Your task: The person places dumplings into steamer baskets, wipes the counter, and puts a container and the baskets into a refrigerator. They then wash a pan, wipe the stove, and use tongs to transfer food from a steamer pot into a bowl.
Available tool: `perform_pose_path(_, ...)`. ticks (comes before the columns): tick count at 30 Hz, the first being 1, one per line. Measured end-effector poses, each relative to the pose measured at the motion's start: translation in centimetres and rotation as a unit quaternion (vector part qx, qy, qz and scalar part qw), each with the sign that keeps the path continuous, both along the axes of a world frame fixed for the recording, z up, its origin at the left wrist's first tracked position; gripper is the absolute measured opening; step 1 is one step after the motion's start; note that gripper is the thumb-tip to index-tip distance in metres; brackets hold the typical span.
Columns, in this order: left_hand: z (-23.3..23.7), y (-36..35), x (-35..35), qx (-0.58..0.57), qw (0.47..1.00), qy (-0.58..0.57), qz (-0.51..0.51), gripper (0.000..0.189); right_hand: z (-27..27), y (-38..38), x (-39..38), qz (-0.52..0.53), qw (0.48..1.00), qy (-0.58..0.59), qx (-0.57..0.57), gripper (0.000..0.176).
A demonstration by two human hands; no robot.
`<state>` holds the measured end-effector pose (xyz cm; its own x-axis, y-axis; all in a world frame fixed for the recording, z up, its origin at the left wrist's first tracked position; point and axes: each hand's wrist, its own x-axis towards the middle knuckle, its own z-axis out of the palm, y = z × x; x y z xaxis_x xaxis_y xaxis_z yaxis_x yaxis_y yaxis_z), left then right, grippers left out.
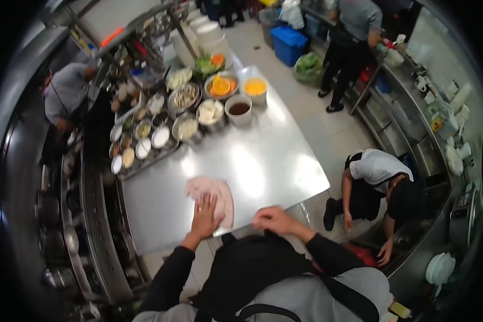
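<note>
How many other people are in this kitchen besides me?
3: a far-left person, a standing person at the top right, and a crouching person right of the table. Others may be hidden.

Pale pink cloth (212, 196), shiny silver table (273, 161), blue bin (288, 43), orange-filled bowl (255, 87), black sleeve (166, 279)

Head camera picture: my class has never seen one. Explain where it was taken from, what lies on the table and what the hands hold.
One camera, worn on a person's head, looks down at their own bare hands. The left hand presses flat on a pink cloth on a steel table. The right hand rests curled at the near edge; whether it holds anything is unclear. Bowls of food stand at the far end. Other people work nearby.
</note>
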<state>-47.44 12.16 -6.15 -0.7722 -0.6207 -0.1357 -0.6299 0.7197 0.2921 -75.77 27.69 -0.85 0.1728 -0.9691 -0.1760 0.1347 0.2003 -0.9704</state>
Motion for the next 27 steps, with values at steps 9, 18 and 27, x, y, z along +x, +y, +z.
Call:
perform_pose_path(9,0.8,-3.2,-9.5,0.009,0.998,-0.036,0.058,0.084,-2.1,-24.4,-20.6,-0.379,0.925,-0.033,0.0,0.051)
perform_pose_path(18,2.6,-5.6,-15.6,-0.011,1.0,-0.007,0.002,0.058,-3.8,-36.4,-22.3,-0.34,0.939,-0.017,0.044,0.056)
perform_pose_path(27,1.4,-12.8,-26.6,-0.105,0.994,0.029,0.033,0.066,-3.8,-36.2,-21.7,-0.339,0.934,-0.083,0.071,0.056)
